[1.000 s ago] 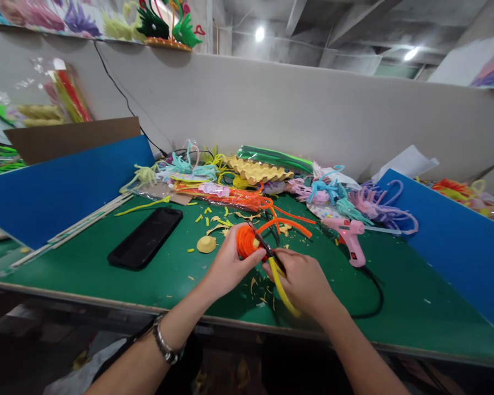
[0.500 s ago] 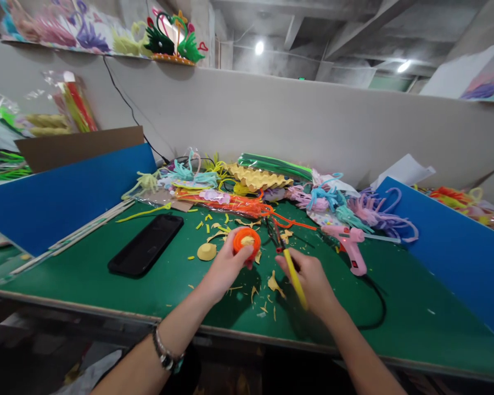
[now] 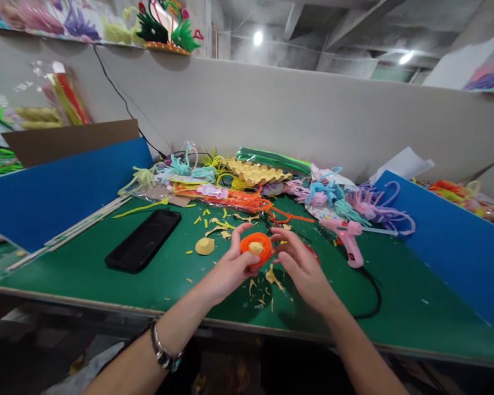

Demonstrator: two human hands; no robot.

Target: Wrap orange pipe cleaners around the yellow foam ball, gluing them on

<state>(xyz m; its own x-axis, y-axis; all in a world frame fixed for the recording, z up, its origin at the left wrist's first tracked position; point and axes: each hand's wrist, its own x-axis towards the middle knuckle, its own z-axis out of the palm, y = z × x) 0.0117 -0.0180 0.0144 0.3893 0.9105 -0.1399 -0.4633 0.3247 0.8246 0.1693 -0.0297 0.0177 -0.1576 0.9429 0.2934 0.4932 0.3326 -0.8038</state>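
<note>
My left hand [image 3: 234, 267] holds a round orange coil [image 3: 262, 240] with a pale yellow centre, thumb on its near face. At the coil's right side is my right hand [image 3: 298, 263], fingers apart and holding nothing; whether its fingertips touch the coil is unclear. A red handle [image 3: 313, 254] shows on the table behind that hand. Yellow scraps [image 3: 273, 277] lie under and around the hands, and a small pale yellow cup piece [image 3: 205, 246] rests left of them.
A black phone [image 3: 144, 240] lies on the green table [image 3: 148, 293] at left. To the right is a pink glue gun [image 3: 349, 242] with a black cord. Fuzzy stems and an egg-carton piece [image 3: 257, 172] line the back. Blue boards [image 3: 448, 247] stand at both sides.
My right hand has let go of the yellow-handled tool and moved beside the coil with its fingers apart. My left hand has shifted slightly right with the coil.
</note>
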